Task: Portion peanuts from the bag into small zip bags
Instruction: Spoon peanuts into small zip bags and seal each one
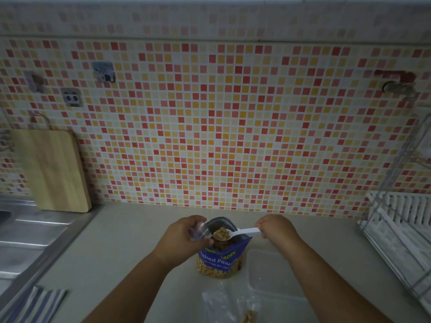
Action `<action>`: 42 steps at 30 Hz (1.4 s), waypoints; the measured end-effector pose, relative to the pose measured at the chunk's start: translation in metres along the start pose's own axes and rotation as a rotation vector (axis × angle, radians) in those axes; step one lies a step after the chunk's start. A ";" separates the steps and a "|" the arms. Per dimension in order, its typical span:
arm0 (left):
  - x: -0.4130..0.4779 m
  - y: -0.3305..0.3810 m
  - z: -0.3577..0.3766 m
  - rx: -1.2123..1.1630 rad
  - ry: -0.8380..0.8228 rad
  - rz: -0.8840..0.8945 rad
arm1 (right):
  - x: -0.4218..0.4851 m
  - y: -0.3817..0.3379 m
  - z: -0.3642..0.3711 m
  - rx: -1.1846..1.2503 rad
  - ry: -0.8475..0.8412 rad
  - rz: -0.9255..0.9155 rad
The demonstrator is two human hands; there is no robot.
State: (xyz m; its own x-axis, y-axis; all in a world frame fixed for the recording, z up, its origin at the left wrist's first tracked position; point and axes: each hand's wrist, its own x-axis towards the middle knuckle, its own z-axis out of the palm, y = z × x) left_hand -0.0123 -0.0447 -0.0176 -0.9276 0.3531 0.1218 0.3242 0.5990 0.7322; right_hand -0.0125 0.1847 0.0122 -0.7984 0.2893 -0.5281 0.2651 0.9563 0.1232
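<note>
The right hand (275,226) pinches the handle of a white spoon (242,233) heaped with peanuts (221,234), its bowl at the mouth of a clear zip bag (198,231) that the left hand (184,234) grips at nine o'clock of the spoon. Just under both stands the open blue peanut bag (219,257) on the desk (116,252). At six o'clock lies a second zip bag (233,304) with a few nuts; at four o'clock, a clear tub (275,273).
</note>
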 end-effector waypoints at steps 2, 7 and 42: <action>0.002 -0.002 0.002 0.072 -0.024 0.038 | -0.001 0.006 -0.006 -0.032 0.024 0.006; 0.007 0.005 0.006 0.165 -0.037 0.085 | -0.007 0.016 -0.018 -0.052 0.109 -0.020; 0.009 0.009 0.015 -0.187 0.108 -0.130 | -0.018 -0.064 0.027 0.153 0.338 -0.178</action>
State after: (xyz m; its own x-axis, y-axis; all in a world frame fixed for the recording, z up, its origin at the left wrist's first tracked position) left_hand -0.0153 -0.0254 -0.0201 -0.9769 0.1974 0.0819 0.1702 0.4873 0.8565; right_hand -0.0004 0.1169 -0.0089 -0.9650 0.1419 -0.2206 0.1639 0.9829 -0.0845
